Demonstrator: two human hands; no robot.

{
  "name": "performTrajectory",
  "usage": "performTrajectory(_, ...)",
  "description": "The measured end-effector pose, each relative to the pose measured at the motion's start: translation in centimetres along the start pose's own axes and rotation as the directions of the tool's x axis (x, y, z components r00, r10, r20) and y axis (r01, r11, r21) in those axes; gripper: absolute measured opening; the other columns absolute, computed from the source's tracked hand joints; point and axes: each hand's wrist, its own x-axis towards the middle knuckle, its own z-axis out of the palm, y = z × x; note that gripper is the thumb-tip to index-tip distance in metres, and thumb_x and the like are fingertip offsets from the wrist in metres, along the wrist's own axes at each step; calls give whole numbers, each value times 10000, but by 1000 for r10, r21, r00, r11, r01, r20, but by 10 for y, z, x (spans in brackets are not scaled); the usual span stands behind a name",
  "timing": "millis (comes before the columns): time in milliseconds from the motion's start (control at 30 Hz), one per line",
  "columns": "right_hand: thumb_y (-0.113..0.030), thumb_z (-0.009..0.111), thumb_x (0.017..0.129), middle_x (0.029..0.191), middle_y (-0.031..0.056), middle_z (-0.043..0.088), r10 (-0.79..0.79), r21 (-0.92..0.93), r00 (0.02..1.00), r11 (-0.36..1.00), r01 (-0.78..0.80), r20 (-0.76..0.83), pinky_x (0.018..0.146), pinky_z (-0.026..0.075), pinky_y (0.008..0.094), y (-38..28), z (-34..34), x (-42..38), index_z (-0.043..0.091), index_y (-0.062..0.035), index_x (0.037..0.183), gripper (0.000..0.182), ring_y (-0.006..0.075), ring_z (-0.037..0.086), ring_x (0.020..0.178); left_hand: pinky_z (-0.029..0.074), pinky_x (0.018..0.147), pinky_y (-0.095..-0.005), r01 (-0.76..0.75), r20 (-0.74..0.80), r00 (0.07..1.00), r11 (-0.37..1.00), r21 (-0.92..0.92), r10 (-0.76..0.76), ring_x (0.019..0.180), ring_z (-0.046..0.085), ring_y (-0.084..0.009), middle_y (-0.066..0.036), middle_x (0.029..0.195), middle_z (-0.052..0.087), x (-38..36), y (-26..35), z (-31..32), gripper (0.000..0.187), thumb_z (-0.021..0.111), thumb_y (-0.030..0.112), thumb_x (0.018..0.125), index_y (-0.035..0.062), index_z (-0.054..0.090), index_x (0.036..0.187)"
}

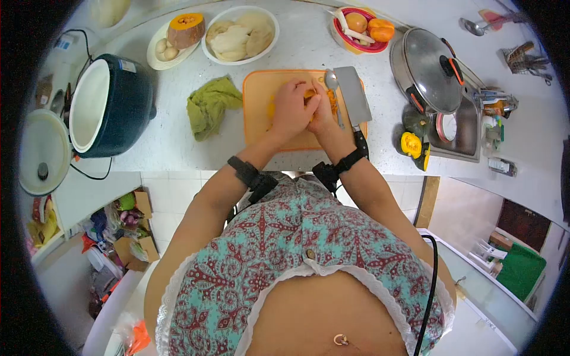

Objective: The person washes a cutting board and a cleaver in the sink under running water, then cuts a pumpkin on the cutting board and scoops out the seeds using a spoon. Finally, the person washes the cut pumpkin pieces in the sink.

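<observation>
My left hand [294, 108] and my right hand [322, 111] meet over the orange-rimmed cutting board [258, 127], fingers curled inward. Between them shows a bit of an orange-yellow pumpkin piece [309, 94], mostly hidden by the fingers. Shredded orange pumpkin pulp [333, 102] lies on the board just right of my right hand. Beside it rests a metal spoon [331, 79], bowl toward the back. A cleaver [352, 95] with a black handle lies along the board's right edge. Left of the board is a crumpled green cloth [212, 108].
Behind the board stand a white bowl of pale dough [240, 37], a plate with cut pumpkin [186, 31] and a red basket of vegetables [360, 29]. A dark cooker [113, 107] is at left. At right are a lidded pan [428, 70], dark-skinned pumpkin pieces [411, 144] and a sink [466, 145].
</observation>
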Motion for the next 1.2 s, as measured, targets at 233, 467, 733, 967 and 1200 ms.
performTrajectory(233,-408,432,947,1163,122,597,-145,-3,987,989,145,-75,904,489,407,1,-31,8,558,-99,1106,370,269,587,1054,405,943,-426,99,146,989,896,-432,-39,1073,526,-327,-165,1136,567,17,2,-22,362,597,226,834,20,561,1131)
performTrajectory(467,-380,401,955,1259,172,535,-88,215,986,975,56,142,983,433,486,-17,-27,-7,500,-60,1224,430,352,512,1165,360,1014,-424,-145,253,959,987,65,124,1182,467,-328,-163,1261,509,-9,-83,-56,451,629,303,823,70,555,1202)
performTrajectory(733,-380,377,955,1128,165,600,-229,244,967,950,197,108,908,484,496,-22,-26,-30,527,-36,1150,423,319,594,1026,255,1067,-493,-266,517,846,943,198,130,1275,340,-386,-213,1327,423,-40,-43,-53,717,780,374,622,156,541,1262)
performTrajectory(967,-391,380,958,1179,162,584,-205,382,951,918,105,231,941,468,466,-14,-36,-35,539,-37,1171,443,315,583,1072,270,1059,-492,-331,588,796,916,226,143,1248,371,-361,-167,1322,440,-20,-65,-35,624,753,278,637,132,567,1214)
performTrajectory(1200,-400,362,958,1211,189,562,-206,353,957,927,125,202,969,432,506,-12,-52,-44,488,-25,1249,491,335,562,1098,272,1075,-495,-534,675,634,845,30,377,1253,389,-368,-154,1378,408,-40,-55,-86,689,777,342,633,113,532,1234)
